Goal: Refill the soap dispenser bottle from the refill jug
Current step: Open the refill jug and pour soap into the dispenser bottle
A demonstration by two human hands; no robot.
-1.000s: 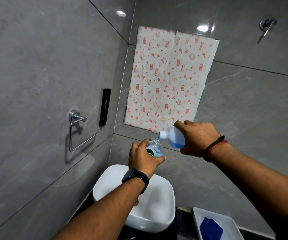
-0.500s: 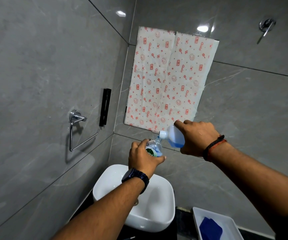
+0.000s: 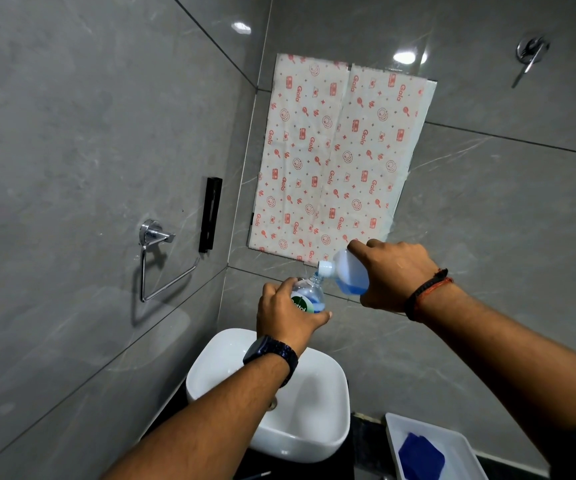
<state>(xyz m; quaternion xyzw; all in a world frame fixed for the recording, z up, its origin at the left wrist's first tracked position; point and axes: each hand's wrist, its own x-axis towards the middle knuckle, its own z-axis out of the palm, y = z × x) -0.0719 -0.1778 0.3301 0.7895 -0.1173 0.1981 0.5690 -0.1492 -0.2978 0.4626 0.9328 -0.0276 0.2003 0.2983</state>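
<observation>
Left hand (image 3: 288, 315) fingers wrapped around Dettol dispenser bottle (image 3: 309, 295), held over sink (image 3: 321, 424) to catch drips. Right hand (image 3: 395, 273) fingers clamped on refill jug (image 3: 350, 277), tipped spout-down into the neck to pour.

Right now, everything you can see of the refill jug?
The jug is translucent whitish plastic with a pale blue spout. It is tipped on its side, spout pointing left and slightly down over the mouth of the dispenser bottle. Blue liquid pools along its lower side. The right hand wraps its rear, hiding the base. Both are held in the air above the white sink. No label shows.
</observation>
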